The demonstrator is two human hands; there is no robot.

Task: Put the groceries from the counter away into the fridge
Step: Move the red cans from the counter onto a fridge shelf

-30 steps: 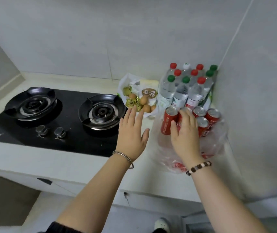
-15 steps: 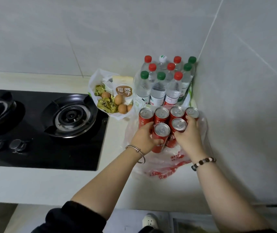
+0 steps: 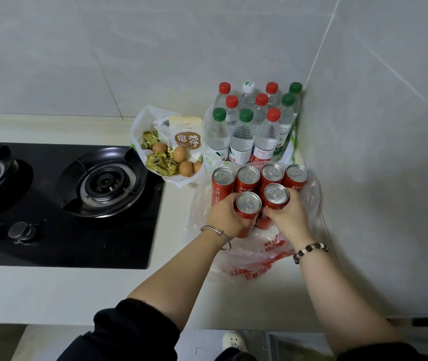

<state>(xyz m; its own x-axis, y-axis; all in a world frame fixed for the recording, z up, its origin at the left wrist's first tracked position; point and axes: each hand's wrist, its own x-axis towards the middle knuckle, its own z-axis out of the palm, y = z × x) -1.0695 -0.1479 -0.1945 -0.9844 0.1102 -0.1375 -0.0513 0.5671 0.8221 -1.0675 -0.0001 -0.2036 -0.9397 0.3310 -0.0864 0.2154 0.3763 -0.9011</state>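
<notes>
Several red soda cans stand on a crumpled clear plastic bag [image 3: 262, 256] on the counter near the right wall. My left hand [image 3: 227, 216] grips the front left can [image 3: 248, 204]. My right hand [image 3: 289, 214] grips the front right can [image 3: 276, 194]. Four more cans [image 3: 259, 175] stand in a row just behind them. A pack of water bottles [image 3: 249, 126] with red and green caps fills the corner. A white bag [image 3: 176, 152] beside it holds eggs, gold-wrapped sweets and a snack pouch.
A black gas hob [image 3: 64, 199] with two burners and two knobs takes up the left of the pale counter [image 3: 90, 290]. Tiled walls close the back and right. Below the counter edge a white shoe [image 3: 233, 340] shows on the floor.
My left hand came over from the hob side and closed round the front left can. My right hand shifted onto the front right can. The view swung left and closer.
</notes>
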